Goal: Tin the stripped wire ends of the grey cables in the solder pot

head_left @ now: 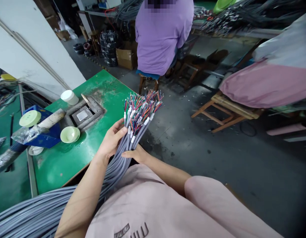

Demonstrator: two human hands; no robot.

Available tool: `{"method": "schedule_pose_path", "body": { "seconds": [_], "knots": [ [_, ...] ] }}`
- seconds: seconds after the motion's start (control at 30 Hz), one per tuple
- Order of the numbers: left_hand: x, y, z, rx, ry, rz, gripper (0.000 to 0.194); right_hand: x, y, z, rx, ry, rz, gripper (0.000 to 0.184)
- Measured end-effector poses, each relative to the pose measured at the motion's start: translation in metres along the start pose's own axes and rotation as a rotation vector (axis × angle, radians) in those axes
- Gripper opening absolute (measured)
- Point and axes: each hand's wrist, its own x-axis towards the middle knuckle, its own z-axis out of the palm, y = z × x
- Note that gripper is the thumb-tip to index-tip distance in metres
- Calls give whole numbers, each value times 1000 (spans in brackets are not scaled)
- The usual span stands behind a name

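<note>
Grey cable bundle (133, 132), 2 hands gripping

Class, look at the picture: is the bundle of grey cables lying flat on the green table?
No: the cable bundle is raised off the green table, held by the left hand and right hand.

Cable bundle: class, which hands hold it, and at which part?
Both hands grip the cable bundle just below its stripped coloured ends: left hand on the side, right hand underneath.
</note>
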Motion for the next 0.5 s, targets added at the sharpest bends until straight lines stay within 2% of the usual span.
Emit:
{"method": "schedule_pose_path", "body": {
  "seconds": [0.13, 0.23, 0.4, 0.5],
  "knots": [
    [1, -2, 2, 154, -28, 112, 97, 3, 1, 4, 50, 75, 1, 52],
    [2, -3, 4, 196, -1, 117, 92, 4, 1, 5, 52, 78, 4, 49],
    [5, -7, 3, 175, 46, 94, 81, 4, 2, 4, 37, 87, 5, 63],
    [6, -9, 3, 167, 47, 92, 79, 3, 3, 4, 47, 92, 1, 65]
  ]
}}
